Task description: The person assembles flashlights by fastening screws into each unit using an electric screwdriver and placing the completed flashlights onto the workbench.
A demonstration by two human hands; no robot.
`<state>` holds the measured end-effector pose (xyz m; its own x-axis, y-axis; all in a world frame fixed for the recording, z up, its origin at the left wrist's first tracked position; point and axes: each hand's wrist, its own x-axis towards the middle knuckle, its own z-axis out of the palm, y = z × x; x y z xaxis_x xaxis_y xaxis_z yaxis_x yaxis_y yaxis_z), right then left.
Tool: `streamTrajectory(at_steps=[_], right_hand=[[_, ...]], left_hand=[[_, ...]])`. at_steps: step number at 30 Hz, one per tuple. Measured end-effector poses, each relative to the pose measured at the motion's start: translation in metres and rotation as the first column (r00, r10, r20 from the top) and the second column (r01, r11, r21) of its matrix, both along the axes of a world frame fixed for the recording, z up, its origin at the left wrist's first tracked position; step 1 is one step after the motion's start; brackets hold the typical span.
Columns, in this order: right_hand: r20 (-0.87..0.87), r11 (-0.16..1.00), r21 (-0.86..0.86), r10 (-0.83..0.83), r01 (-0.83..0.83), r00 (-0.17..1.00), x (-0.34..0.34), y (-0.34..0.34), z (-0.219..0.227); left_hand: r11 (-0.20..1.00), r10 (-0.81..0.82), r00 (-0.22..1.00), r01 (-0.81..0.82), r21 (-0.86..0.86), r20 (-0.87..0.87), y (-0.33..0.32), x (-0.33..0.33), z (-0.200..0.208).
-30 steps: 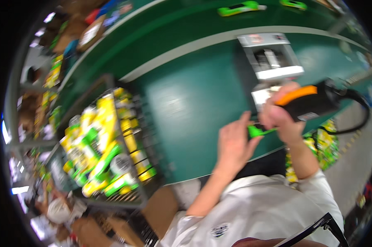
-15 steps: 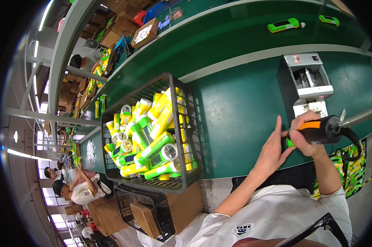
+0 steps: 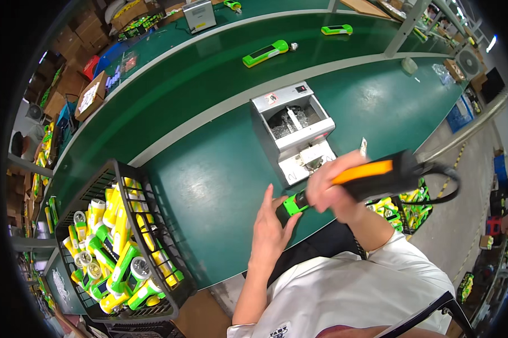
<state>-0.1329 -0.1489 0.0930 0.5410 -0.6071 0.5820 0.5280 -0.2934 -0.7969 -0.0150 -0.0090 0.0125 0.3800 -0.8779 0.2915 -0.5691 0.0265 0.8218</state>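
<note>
My left hand (image 3: 268,228) is closed around a green-and-black flashlight part (image 3: 293,205), its thumb along the near side and a finger stretched past it. My right hand (image 3: 334,183), slightly blurred, wraps round a black electric screwdriver (image 3: 377,177) with an orange panel. The tool lies nearly level, its front end at the green part; fingers hide part of its tip. Just beyond my hands stands a grey screw feeder (image 3: 290,121), small metal screws in its tray.
On the left a black plastic crate (image 3: 178,281) holds many yellow and green flashlights (image 3: 116,248). Two green flashlight bodies lie on the raised green shelf (image 3: 220,79). A metal hose-like arm (image 3: 473,127) reaches in from the right. More flashlight parts (image 3: 414,205) fill a crate beside my right side.
My view has swung to the right, so the crate and feeder appear farther left. The screwdriver's front end now shows at the green part between my hands.
</note>
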Motion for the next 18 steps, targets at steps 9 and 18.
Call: streamTrajectory(at_steps=[9, 18], right_hand=[[0.218, 0.974, 0.172, -0.185, 0.148, 0.958, -0.014, -0.047, 0.024], [0.124, 0.988, 0.044, -0.151, 0.147, 0.981, -0.017, -0.047, 0.02]], left_hand=[[0.998, -0.047, 0.991, 0.043, 0.04, 0.123, 0.005, 0.002, -0.003], [0.998, -0.05, 0.992, 0.047, 0.034, 0.118, 0.009, 0.006, -0.001]])
